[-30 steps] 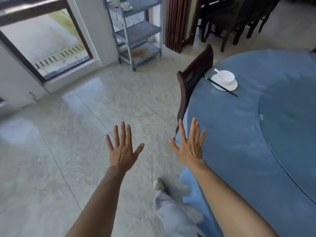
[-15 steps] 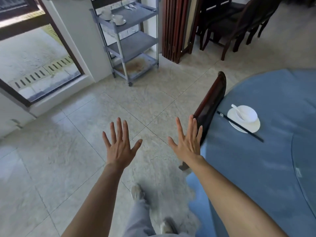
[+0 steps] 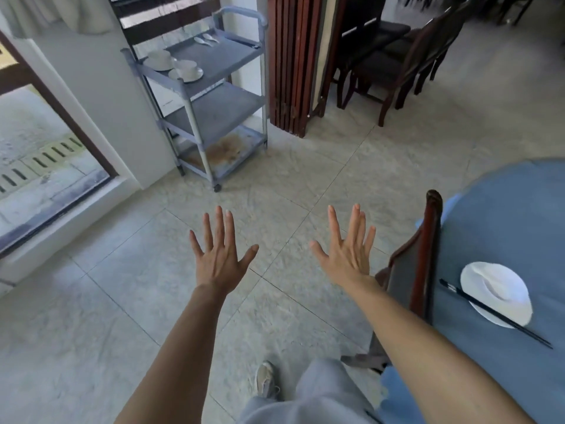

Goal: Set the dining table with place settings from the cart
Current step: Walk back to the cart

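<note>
While both hands, left (image 3: 218,258) and right (image 3: 348,255), spread empty, the grey three-shelf plastic cart (image 3: 214,96) at eleven o'clock holds white bowls on saucers (image 3: 172,65); fetching comes next, toward the blue-clothed counter (image 3: 504,228) at three o'clock.

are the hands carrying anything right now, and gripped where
Nothing is held. The left hand and the right hand are both open, fingers spread, empty above the floor.

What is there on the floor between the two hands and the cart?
Only bare floor tiles separate the left hand and right hand from the cart, head view.
</note>
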`<state>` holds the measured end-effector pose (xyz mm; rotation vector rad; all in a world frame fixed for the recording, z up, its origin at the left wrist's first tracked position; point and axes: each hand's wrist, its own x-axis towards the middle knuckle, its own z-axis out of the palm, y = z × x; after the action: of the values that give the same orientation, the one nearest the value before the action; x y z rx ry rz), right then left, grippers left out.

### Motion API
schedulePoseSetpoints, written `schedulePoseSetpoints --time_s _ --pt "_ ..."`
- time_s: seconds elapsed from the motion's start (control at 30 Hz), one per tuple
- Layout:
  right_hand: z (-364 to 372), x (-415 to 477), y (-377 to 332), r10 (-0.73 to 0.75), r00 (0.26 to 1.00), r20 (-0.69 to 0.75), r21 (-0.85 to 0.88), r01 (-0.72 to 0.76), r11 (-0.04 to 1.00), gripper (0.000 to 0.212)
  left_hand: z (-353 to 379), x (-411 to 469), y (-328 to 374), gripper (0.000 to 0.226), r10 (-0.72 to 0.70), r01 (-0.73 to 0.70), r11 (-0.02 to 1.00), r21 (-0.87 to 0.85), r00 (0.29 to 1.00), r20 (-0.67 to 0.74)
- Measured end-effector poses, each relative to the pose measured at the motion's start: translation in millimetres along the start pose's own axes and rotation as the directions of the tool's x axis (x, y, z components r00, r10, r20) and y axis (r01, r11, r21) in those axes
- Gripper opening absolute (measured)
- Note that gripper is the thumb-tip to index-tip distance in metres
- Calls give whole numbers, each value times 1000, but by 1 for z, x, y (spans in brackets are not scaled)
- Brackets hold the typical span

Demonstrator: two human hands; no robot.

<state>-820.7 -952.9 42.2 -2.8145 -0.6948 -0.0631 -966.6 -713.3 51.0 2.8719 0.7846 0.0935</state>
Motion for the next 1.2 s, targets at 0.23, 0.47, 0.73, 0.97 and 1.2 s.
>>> schedulePoseSetpoints --time_s 0.23,0.47,0.73,0.97,1.2 --pt "29 135 -16 11 1000 -1 -44 -11 999 93 14 140 -16 100 31 -31 999 -25 1000 -4" --pt "68 312 -17 -42 999 -19 -55 41 998 92 28 313 -12 100 26 -26 1000 7 999 -21" --pt "77 522 -30 -84 996 35 -22 85 996 92 14 496 -15 100 -65 66 997 26 997 -35" --pt "105 686 -78 -144 987 69 -10 145 989 92 13 647 -52 98 -124 124 992 6 990 -70" --pt "144 860 -152 -215 973 87 -25 218 976 90 17 812 -118 98 -206 202 978 -49 972 -115"
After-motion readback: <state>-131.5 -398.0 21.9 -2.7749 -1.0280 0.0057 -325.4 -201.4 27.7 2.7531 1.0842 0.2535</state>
